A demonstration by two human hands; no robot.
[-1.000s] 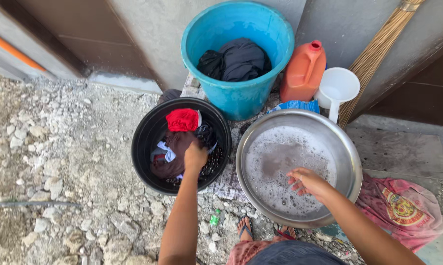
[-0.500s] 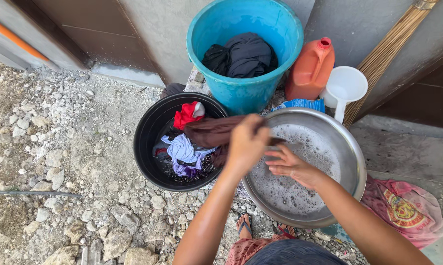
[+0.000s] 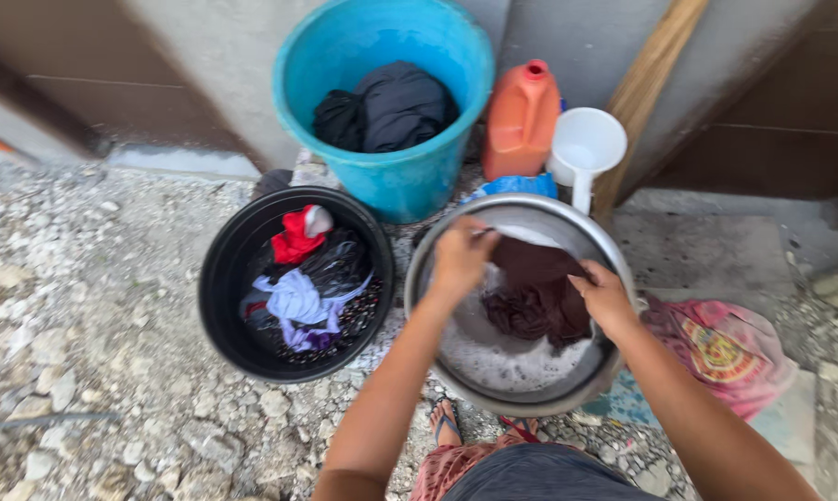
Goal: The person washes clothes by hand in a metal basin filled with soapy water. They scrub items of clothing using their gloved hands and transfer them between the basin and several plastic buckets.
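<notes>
Both hands hold a brown cloth (image 3: 537,295) over the steel basin (image 3: 437,353), which is the landmark here: the left hand (image 3: 460,257) has its fingers closed on the cloth's far-left edge near the basin's far rim, and the right hand (image 3: 605,295) presses on the cloth's right side with fingers curled over it, though how tightly cannot be told. The cloth lies bunched in the middle of the basin, its lower part in the suds (image 3: 521,362). The step in hand looks like the start of washing this one piece. The next move would call for pushing the cloth fully under the soapy water and rubbing it between the hands. Left of the basin sits a black tub (image 3: 219,306) of mixed clothes; beyond the basin stand a blue bucket (image 3: 409,190), an orange jug (image 3: 521,121) and a white dipper (image 3: 586,148).
</notes>
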